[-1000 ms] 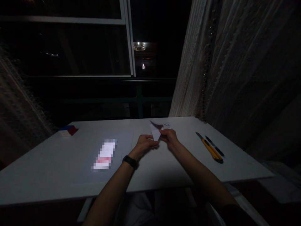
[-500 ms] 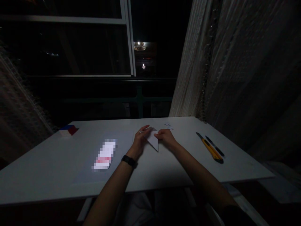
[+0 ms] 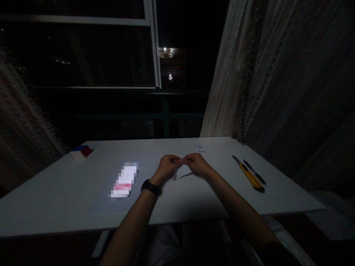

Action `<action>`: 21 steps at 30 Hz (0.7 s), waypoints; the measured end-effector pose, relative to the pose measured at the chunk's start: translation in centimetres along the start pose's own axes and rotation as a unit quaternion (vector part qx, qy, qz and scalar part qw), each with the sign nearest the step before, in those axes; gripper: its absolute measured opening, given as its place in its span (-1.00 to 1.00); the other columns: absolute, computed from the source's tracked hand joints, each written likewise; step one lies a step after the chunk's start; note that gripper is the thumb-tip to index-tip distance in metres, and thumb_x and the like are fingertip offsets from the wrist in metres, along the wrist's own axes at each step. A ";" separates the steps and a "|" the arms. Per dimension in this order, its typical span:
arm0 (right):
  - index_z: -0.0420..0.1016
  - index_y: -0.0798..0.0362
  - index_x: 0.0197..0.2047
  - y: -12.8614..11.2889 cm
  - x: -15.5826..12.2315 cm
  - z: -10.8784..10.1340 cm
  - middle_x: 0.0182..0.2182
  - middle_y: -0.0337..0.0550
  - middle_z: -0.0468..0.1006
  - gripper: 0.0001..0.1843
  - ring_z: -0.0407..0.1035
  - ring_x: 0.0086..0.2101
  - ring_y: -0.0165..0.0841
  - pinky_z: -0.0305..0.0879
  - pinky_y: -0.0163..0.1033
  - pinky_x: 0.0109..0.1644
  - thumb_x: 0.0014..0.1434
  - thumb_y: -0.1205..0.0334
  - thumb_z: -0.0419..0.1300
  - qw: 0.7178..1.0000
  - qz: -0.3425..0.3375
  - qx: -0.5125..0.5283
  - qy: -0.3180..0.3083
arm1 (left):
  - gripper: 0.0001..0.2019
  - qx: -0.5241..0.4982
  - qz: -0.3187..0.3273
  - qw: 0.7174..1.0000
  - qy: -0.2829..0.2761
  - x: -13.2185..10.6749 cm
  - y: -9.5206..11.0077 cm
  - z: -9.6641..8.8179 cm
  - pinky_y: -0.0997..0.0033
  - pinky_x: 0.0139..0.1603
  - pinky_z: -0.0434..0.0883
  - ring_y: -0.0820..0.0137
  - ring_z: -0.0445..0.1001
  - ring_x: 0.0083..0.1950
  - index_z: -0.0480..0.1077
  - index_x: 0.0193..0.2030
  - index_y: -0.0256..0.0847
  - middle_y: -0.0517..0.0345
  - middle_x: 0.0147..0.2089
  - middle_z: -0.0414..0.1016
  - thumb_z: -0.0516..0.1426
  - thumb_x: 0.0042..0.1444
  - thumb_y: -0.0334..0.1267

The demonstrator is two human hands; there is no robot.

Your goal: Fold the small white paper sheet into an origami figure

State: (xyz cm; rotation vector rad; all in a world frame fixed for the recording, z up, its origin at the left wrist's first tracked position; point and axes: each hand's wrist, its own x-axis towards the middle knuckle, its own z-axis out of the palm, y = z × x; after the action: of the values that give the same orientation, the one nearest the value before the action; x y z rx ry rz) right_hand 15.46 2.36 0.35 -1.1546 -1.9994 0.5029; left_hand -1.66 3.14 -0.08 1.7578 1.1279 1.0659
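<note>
A small folded piece of white paper (image 3: 183,171) is held just above the white table (image 3: 194,199) near its middle. My left hand (image 3: 165,167) pinches the paper's top edge from the left, fingers curled. My right hand (image 3: 197,164) pinches the same edge from the right, and the fingertips of both hands nearly meet. A black watch sits on my left wrist. The scene is very dark, so the paper's folds are hard to make out.
A yellow utility knife (image 3: 248,174) and a black pen (image 3: 254,171) lie at the right. A blurred white card (image 3: 124,180) lies at the left, a colour cube (image 3: 81,151) at the far left corner. Small paper scraps (image 3: 200,148) lie beyond my hands. Curtains hang right.
The paper was held up with its point raised, then turned point down; now both hands have closed together on its top edge and lowered it toward the table.
</note>
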 end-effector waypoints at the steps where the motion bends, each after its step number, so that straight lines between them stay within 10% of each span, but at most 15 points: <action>1: 0.57 0.00 -0.41 0.0 0.0 0.0 -0.47 -0.19 0.57 -0.84 0.38 -0.43 -0.35 0.16 -0.30 -0.32 0.01 0.22 0.15 1.000 -0.004 -0.004 -0.005 | -0.67 0.016 0.002 1.000 -0.009 0.1 -0.3 0.0 0.45 -0.37 0.30 0.34 0.44 -0.35 0.52 -0.34 -0.33 0.01 -0.39 0.53 0.23 -0.19 -0.09; 21: 0.57 0.11 -0.49 0.7 -0.2 -1.6 -0.61 -0.23 0.51 -0.84 0.32 -0.57 -0.41 0.14 -0.35 -0.49 -0.18 0.21 0.28 0.992 0.055 0.040 -0.103 | -0.74 -0.033 -0.065 0.991 -0.115 -0.6 1.0 -1.0 0.49 -0.49 0.21 0.43 0.36 -0.49 0.52 -0.45 -0.36 0.07 -0.52 0.48 0.27 -0.28 -0.20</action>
State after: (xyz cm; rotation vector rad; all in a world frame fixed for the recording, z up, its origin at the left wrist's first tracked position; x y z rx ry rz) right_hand 17.17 2.43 0.85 -1.2078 -2.0754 0.7799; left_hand -2.48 2.42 1.06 1.6831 1.0358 0.7912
